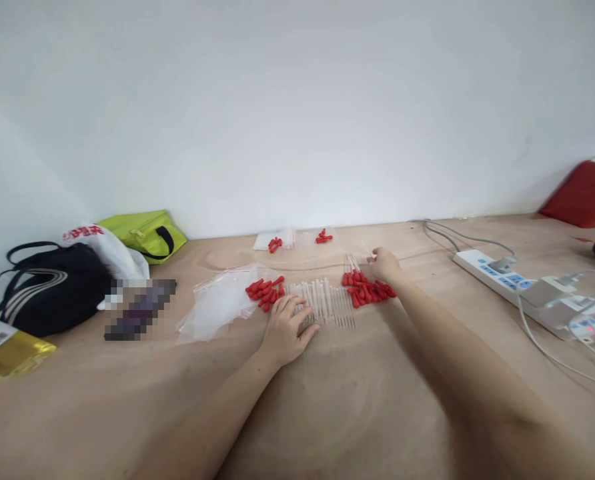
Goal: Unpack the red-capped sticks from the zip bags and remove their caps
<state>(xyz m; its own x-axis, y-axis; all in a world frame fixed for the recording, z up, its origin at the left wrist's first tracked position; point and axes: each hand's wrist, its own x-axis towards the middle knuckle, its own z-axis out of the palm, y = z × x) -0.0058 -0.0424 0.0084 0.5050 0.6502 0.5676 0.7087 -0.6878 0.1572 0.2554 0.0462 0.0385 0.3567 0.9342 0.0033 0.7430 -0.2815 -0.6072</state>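
My left hand lies on the near left side of a row of clear glass dropper tubes, its fingers spread. Just beyond its fingertips is a pile of red rubber bulbs. My right hand is beside several droppers with red bulbs, whose thin glass tips point away from me. Its thumb and fingers are pinched together; a faint thin clear line shows at the fingertips, too blurred to name.
Clear zip bags lie left of the bulbs. Two more bags with red bulbs are by the wall. A black bag and a green pouch stand left. A power strip with cables lies right.
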